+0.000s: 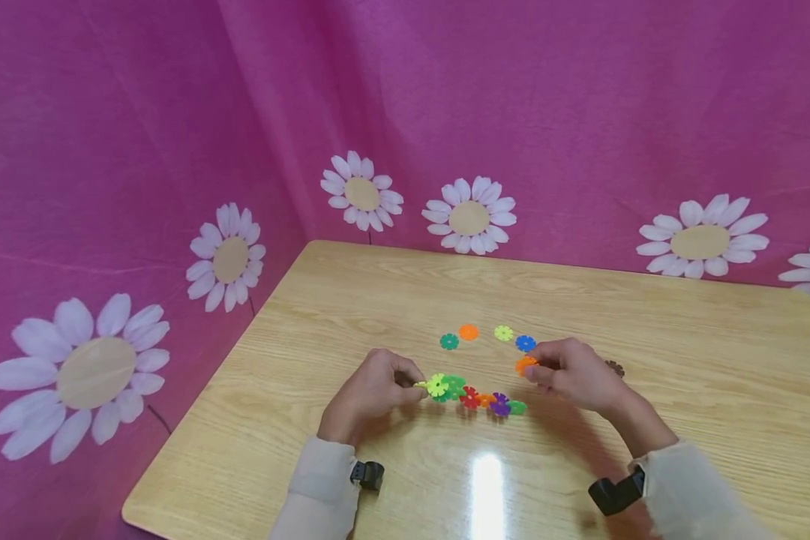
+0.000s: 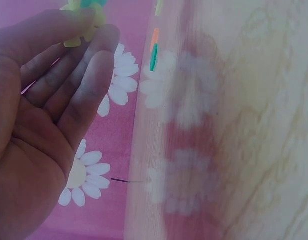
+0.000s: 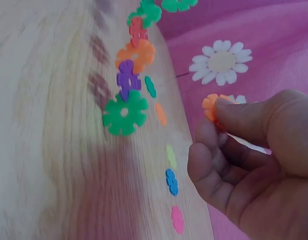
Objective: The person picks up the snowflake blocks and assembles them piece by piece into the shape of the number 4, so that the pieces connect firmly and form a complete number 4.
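My left hand (image 1: 373,390) pinches the yellow end of a chain of interlocking plastic flower discs (image 1: 469,397), held just above the table. Green, red, orange and purple discs follow along it. At its free end is a green disc (image 3: 125,118), slotted into a purple disc (image 3: 128,80). Between thumb and fingers, my right hand (image 1: 577,376) pinches a single orange disc (image 3: 210,106), apart from the chain. In the left wrist view, the thumb and fingertips meet at a yellow disc (image 2: 74,41) by the top edge.
Loose discs lie on the wooden table (image 1: 277,420) beyond the chain: green (image 1: 448,342), orange (image 1: 469,332), yellow (image 1: 503,333) and blue (image 1: 526,343). A pink disc (image 3: 177,219) shows in the right wrist view. A brown disc (image 1: 616,368) lies behind my right hand. A flowered pink cloth (image 1: 547,135) borders the table.
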`<move>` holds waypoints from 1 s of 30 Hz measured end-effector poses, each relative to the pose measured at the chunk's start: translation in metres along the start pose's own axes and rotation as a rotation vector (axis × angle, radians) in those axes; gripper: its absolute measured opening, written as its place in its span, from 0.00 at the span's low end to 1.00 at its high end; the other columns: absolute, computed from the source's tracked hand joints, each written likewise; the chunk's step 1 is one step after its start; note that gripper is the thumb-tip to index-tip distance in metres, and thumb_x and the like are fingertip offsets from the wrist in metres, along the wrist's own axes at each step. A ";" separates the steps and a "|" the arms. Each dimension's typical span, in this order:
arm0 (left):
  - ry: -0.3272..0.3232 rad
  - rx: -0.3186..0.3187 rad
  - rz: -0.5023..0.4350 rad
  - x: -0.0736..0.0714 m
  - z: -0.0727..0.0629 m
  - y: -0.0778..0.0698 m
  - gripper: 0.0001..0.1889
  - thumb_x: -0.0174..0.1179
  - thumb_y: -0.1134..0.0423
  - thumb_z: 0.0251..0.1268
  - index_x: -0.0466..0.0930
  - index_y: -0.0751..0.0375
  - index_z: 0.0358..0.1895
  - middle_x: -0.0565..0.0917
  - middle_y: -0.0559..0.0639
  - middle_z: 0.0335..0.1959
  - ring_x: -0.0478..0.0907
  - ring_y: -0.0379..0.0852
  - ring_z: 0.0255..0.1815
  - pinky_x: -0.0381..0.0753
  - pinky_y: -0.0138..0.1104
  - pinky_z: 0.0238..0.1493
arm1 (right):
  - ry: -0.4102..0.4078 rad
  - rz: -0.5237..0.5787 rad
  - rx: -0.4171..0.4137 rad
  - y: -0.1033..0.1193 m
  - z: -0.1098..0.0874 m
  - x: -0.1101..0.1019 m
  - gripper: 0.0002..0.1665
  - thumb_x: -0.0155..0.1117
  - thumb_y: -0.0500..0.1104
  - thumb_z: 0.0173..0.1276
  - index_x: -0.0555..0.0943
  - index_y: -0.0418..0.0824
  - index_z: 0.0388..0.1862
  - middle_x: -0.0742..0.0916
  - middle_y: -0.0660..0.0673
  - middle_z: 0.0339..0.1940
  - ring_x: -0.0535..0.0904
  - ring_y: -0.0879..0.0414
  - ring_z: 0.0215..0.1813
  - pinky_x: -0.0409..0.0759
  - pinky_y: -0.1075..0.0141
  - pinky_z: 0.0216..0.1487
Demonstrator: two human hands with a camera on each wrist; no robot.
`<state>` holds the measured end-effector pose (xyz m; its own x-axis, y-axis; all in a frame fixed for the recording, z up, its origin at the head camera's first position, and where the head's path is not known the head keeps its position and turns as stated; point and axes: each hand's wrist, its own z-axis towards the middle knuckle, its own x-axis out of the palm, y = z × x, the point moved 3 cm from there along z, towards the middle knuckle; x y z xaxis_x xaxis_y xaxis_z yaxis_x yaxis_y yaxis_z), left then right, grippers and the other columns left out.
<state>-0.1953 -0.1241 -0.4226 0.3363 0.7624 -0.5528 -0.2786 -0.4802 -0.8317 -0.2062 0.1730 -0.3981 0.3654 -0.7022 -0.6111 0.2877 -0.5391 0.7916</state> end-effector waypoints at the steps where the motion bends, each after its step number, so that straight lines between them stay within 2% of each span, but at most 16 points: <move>1: 0.000 0.002 0.002 0.000 0.000 0.000 0.05 0.70 0.71 0.58 0.90 0.56 0.32 0.85 0.40 0.27 0.77 0.39 0.28 0.78 0.33 0.34 | -0.008 -0.010 -0.002 0.001 0.000 0.001 0.06 0.65 0.37 0.70 0.82 0.36 0.32 0.78 0.48 0.20 0.70 0.57 0.22 0.66 0.67 0.23; 4: -0.002 0.008 0.006 0.000 0.001 0.000 0.05 0.70 0.71 0.58 0.90 0.56 0.32 0.85 0.39 0.27 0.78 0.39 0.27 0.78 0.33 0.33 | -0.034 -0.019 -0.004 0.006 0.000 0.005 0.08 0.67 0.37 0.68 0.83 0.36 0.30 0.79 0.49 0.18 0.71 0.58 0.22 0.67 0.67 0.22; 9: 0.000 0.015 0.014 0.001 0.003 -0.001 0.05 0.70 0.71 0.58 0.91 0.56 0.33 0.85 0.38 0.27 0.77 0.38 0.27 0.78 0.32 0.33 | -0.030 0.037 0.004 0.013 0.001 0.012 0.11 0.66 0.38 0.69 0.82 0.35 0.27 0.75 0.49 0.15 0.69 0.59 0.20 0.67 0.67 0.22; 13: 0.004 0.019 0.017 0.002 0.003 -0.002 0.05 0.70 0.70 0.59 0.91 0.56 0.33 0.85 0.38 0.27 0.77 0.38 0.27 0.78 0.32 0.33 | -0.004 0.097 0.016 0.017 0.004 0.018 0.12 0.64 0.39 0.72 0.81 0.33 0.28 0.75 0.49 0.16 0.70 0.57 0.20 0.71 0.66 0.25; 20: -0.001 -0.015 0.011 0.003 0.003 -0.001 0.04 0.69 0.70 0.60 0.90 0.57 0.33 0.85 0.40 0.28 0.78 0.40 0.27 0.79 0.33 0.34 | 0.076 0.202 0.013 0.028 0.013 0.031 0.16 0.61 0.38 0.73 0.76 0.32 0.25 0.73 0.47 0.15 0.67 0.56 0.21 0.64 0.67 0.23; 30: -0.006 0.001 0.005 0.005 0.005 -0.002 0.04 0.68 0.71 0.59 0.90 0.59 0.32 0.85 0.40 0.26 0.77 0.40 0.26 0.78 0.33 0.31 | 0.083 0.234 0.059 0.038 0.017 0.039 0.15 0.64 0.38 0.70 0.79 0.32 0.23 0.77 0.46 0.15 0.71 0.55 0.20 0.74 0.61 0.23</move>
<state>-0.1979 -0.1174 -0.4232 0.3292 0.7628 -0.5567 -0.2813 -0.4835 -0.8289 -0.1966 0.1176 -0.3918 0.4879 -0.7717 -0.4080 0.1360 -0.3945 0.9088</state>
